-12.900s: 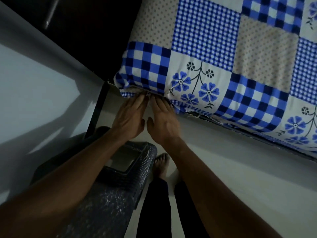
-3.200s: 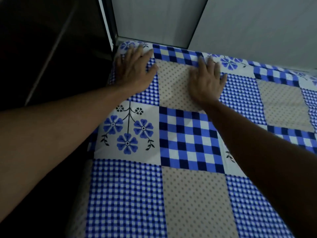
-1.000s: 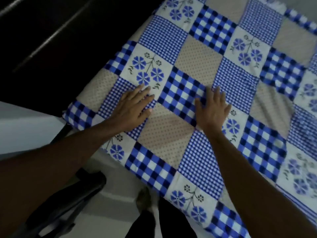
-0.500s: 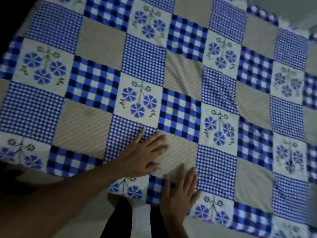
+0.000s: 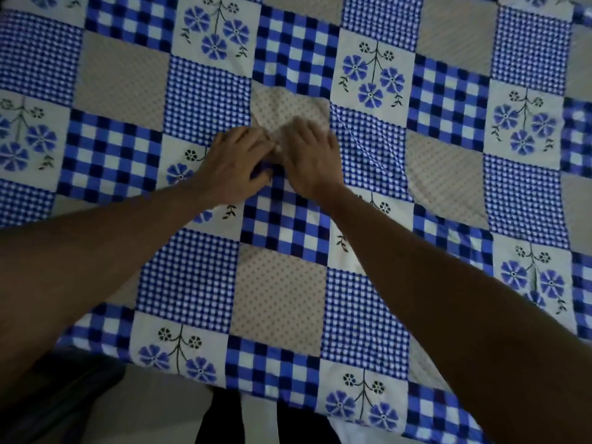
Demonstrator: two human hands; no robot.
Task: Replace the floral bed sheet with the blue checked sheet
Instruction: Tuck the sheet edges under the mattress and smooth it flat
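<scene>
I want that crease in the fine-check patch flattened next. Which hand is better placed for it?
Right. The right hand lies flat on the sheet directly beside the crease, on its side. The left hand sits farther off and would have to cross over the right.

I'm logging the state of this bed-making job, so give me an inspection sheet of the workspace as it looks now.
Surface: bed covered edge to edge; near edge in view.
Job's things: blue checked sheet spread, creases right of the hands; floral sheet not seen.
Clutter: nothing seen on the sheet.
Hands: left hand and right hand side by side on the sheet mid-bed, fingers curled; grip unclear.
Cables: nothing seen.
Surroundings: pale floor below the bed edge; dark object at lower left.
</scene>
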